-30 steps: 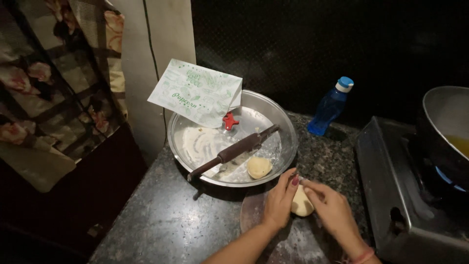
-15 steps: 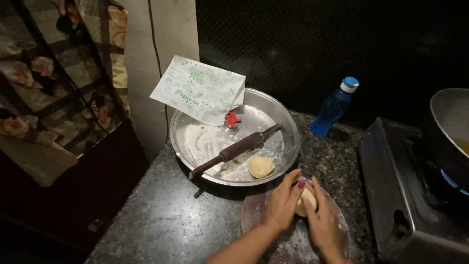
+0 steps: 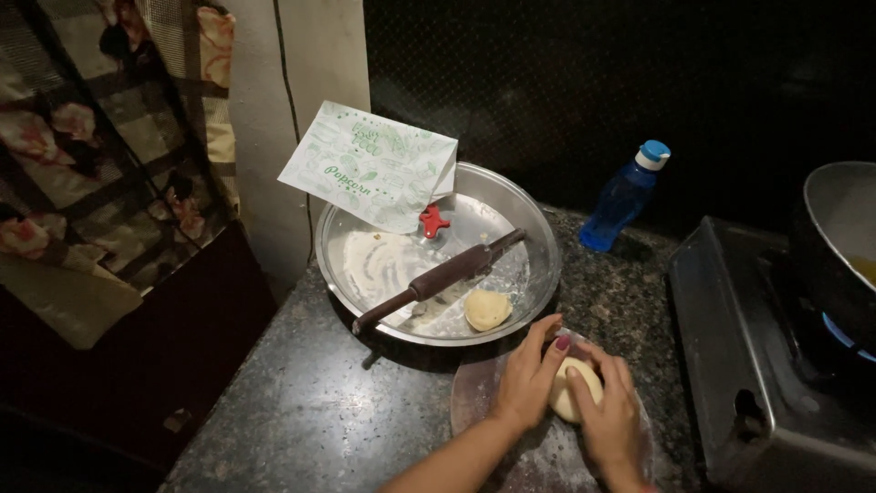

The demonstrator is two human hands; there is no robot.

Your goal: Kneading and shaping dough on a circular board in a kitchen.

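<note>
Fingers of your left hand and right hand close around the pale round dough ball, cupping it steady on the floured round rolling board.

steel tray holds rolling pin, spare dough ball, red clip | paper bag on rim | blue bottle | stove, pan

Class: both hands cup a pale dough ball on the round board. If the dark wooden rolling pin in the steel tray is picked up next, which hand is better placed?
Probably the left hand: it lies nearer the dark wooden rolling pin, which rests up-left in the round steel tray. The right hand sits farther away, beyond the pale dough ball.
</note>
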